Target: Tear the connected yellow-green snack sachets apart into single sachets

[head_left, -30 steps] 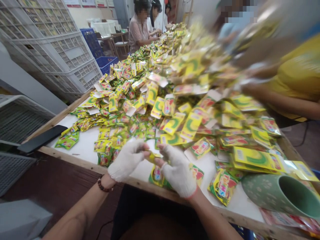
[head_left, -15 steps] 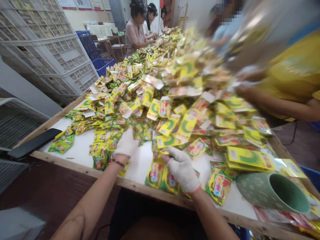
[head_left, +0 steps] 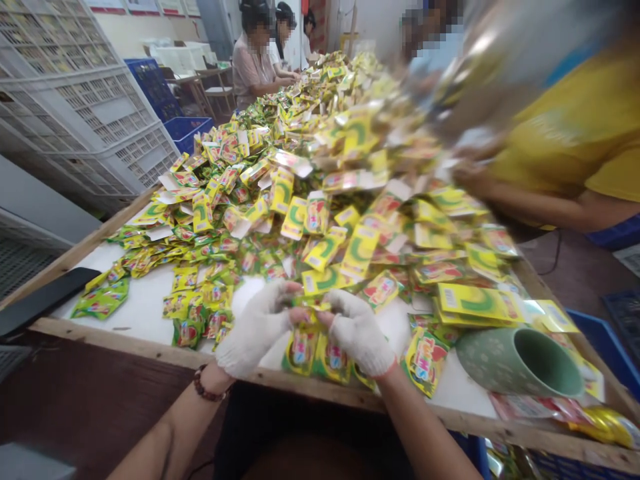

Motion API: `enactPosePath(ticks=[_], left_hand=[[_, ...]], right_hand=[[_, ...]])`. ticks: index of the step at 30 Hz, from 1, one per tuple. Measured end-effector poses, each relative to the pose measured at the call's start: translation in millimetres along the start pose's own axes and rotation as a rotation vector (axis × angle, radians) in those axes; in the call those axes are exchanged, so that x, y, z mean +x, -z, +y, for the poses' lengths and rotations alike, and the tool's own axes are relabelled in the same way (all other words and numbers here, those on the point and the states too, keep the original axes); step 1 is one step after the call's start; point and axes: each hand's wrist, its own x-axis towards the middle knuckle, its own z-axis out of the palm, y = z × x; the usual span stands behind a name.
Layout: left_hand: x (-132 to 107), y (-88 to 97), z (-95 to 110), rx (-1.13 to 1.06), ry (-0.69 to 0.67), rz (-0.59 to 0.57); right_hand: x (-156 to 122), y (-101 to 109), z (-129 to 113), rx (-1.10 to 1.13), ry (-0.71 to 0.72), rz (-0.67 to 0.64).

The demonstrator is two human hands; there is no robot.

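In a white fingerless-tipped work glove, my left hand is closed at the front edge of the table, its bare fingertips pinching one side of a small yellow packet. My right hand, gloved alike, grips the other side; the fingers hide most of that packet. Just below the hands, yellow-green candy packets with colourful lettering lie side by side on the white tabletop. Another lettered packet lies to the right of my right hand. Small green and yellow sachets are gathered left of my left hand.
A large heap of yellow boxes and packets runs down the table. A green cup lies on its side at right, near stacked yellow boxes. White crates stand at left. Co-workers sit along both sides, one in a yellow shirt.
My left hand has come back from the sachets and moved right to meet my right hand at the yellow packet. The view has shifted slightly.
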Motion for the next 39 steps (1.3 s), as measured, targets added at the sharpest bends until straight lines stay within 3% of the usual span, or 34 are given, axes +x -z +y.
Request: enactPosePath(ticks=[4,7,9,12,14,17,21,25,27,29,31,33,36,39], left_hand=[[3.6,-14.2,-12.1,0.003,-0.021,0.002],[11.1,-24.5,-7.8,0.071,-0.073,-0.049],[24.6,-30.7,2.7,0.246,-0.167,-0.045],[59.6,-40.5,20.1,0.695,-0.331,0.106],[85.2,-46.5,27.8,0.97,-0.331,0.169],[106.1,-48.4,33.2,1.117,-0.245,0.108],[84.9,-27.5,39.3,0.972,-0.246,0.026],[40.8,-1.4,42.4,0.573,-0.184,-0.337],[23.0,1.2,36.6,0.499,-0.156,-0.417],[9.7,-3.7,24.9,0.609,-0.24,-0.269],[0.3,-12.5,10.6,0.877,-0.378,-0.034],[-5.5,-19.9,-2.3,1.122,-0.463,0.113],[-8.3,-21.4,-12.9,1.234,-0.483,0.135],[-8.3,-13.2,-13.3,1.241,-0.528,0.082]], right_hand=[[-6.2,2.7,-4.5,0.076,0.019,0.064],[-11.5,16.3,-7.3,0.026,0.034,0.052],[-14.3,28.6,-6.3,-0.039,0.019,0.066],[-15.7,42.5,-1.8,-0.015,0.033,0.136],[-15.4,46.1,1.7,0.052,0.057,0.181],[-15.7,47.4,6.6,0.107,0.037,0.227],[-19.7,53.2,10.3,0.11,0.058,0.281],[-20.7,57.2,6.5,0.214,0.075,0.203],[-18.7,53.1,2.7,0.228,0.063,0.163],[-16.7,44.5,-0.3,0.213,0.026,0.163],[-16.2,33.4,-1.6,0.221,-0.03,0.176],[-17.6,23.1,-1.7,0.257,-0.072,0.171],[-22.2,16.6,-1.5,0.32,-0.066,0.182],[-26.6,24.4,-0.7,0.28,-0.124,0.202]])
